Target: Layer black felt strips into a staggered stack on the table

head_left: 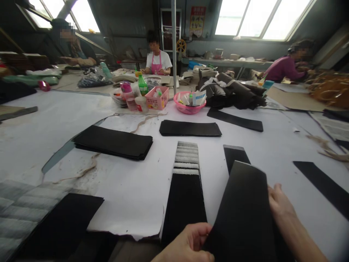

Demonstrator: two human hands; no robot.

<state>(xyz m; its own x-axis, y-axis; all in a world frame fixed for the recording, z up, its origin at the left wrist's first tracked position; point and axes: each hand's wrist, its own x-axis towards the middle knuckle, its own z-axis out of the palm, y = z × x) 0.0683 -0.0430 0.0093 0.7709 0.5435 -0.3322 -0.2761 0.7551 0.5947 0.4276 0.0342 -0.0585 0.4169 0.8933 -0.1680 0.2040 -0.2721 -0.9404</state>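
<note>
I hold a long black strip of stiff material [242,211] raised over the white table [131,182], tilted away from me. My left hand [188,243] pinches its near left edge, fingers curled shut on it. My right hand [280,207] grips the right edge, fingers behind the strip. Just left of it lies a staggered row of black strips with pale glued ends [187,182]. Another black strip [236,154] lies flat behind the held one.
Stacks of black sheets [114,142] [190,128] lie mid-table, single strips at right [324,183] [235,119]. A pink bowl [189,103], pink basket [156,98] and bottles [142,84] stand beyond. Three people work at the far side.
</note>
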